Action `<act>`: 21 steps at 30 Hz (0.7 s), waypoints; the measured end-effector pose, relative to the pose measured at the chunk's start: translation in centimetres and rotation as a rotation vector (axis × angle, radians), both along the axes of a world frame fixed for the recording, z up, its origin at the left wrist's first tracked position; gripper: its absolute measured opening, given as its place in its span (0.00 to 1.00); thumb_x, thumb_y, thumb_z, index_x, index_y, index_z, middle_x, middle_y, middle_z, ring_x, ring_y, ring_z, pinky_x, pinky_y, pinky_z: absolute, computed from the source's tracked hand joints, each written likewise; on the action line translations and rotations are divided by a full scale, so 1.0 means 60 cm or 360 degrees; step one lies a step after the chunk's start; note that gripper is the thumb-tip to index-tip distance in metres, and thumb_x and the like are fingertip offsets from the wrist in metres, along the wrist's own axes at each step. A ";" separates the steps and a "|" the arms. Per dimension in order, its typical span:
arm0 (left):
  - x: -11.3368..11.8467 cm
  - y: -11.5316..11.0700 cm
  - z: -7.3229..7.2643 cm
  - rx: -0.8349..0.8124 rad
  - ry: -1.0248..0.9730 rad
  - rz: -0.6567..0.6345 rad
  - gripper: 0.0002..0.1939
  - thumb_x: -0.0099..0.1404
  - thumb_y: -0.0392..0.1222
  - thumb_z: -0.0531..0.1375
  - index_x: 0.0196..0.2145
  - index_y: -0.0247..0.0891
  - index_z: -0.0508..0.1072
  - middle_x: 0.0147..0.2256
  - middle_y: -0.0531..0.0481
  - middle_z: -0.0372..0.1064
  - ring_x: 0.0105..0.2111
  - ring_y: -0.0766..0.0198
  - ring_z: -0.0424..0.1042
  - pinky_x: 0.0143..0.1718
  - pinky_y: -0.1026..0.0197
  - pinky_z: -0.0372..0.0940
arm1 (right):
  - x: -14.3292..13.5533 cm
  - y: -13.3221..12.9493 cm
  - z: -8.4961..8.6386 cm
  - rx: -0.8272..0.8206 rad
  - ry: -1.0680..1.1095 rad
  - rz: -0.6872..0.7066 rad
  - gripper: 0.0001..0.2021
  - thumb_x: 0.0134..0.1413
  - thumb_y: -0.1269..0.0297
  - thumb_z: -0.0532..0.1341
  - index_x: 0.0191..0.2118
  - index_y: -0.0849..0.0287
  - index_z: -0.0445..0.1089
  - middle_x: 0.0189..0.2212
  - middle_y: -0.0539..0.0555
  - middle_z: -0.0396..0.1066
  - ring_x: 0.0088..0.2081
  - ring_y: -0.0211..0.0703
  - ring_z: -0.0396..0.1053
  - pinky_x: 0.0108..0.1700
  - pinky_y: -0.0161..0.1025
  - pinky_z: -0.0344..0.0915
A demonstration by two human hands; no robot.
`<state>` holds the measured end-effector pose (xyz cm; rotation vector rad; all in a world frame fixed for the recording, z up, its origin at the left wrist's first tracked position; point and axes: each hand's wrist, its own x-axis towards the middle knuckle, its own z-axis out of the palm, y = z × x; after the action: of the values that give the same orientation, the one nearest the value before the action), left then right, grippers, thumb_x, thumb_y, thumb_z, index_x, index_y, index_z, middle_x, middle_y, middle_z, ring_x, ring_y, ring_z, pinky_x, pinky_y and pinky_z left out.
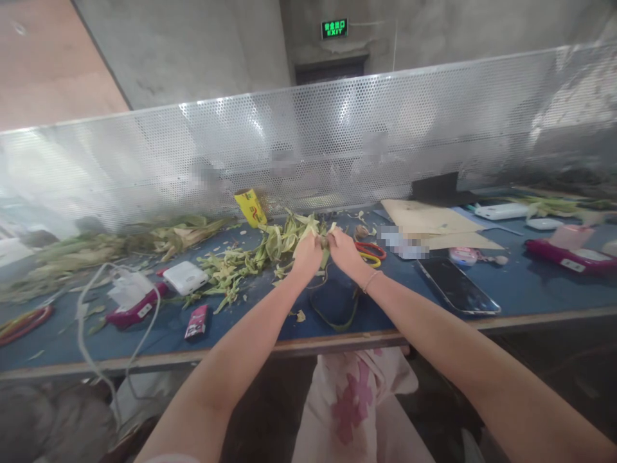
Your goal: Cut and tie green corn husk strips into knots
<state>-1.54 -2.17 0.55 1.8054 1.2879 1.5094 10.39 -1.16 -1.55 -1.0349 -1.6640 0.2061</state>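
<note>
My left hand point(308, 253) and my right hand point(343, 252) meet over the middle of the blue table, both closed. Between their fingertips is a small greenish piece of dried leaf point(324, 243), mostly covered by the fingers. Below them a thin dark green strand point(340, 326) loops across the tabletop; whether it joins the held piece I cannot tell. Left of my left hand lies a heap of pale green, curled leaf strips point(236, 267). Scissors with red and yellow handles point(370, 253) rest just beside my right wrist, partly hidden.
A metal mesh screen point(270, 154) runs along the table's back. To the right are a phone point(460, 286), brown paper point(424, 217) and a magenta power socket point(571, 256). On the left are a white charger point(186, 278), a cable point(81, 321), a pink packet point(196, 323) and a yellow packet point(250, 207).
</note>
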 end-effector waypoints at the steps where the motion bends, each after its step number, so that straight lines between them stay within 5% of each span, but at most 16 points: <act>1: 0.004 -0.002 -0.001 -0.0004 -0.0039 -0.0004 0.06 0.57 0.34 0.56 0.24 0.41 0.66 0.21 0.51 0.59 0.31 0.58 0.66 0.44 0.57 0.58 | -0.002 -0.001 -0.002 -0.0010 0.0035 0.0023 0.06 0.55 0.64 0.46 0.28 0.53 0.51 0.23 0.50 0.61 0.26 0.42 0.60 0.33 0.39 0.57; 21: 0.024 -0.020 -0.001 0.0103 -0.0127 0.0162 0.07 0.62 0.39 0.53 0.26 0.40 0.64 0.25 0.51 0.60 0.32 0.60 0.63 0.39 0.59 0.58 | -0.008 -0.026 0.027 -0.0016 0.0578 0.0080 0.09 0.53 0.59 0.51 0.30 0.56 0.63 0.27 0.52 0.67 0.34 0.43 0.63 0.39 0.39 0.60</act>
<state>-0.08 -3.35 0.50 1.7233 1.3241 1.6783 9.93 -2.73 0.07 -0.9024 -1.3607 0.4106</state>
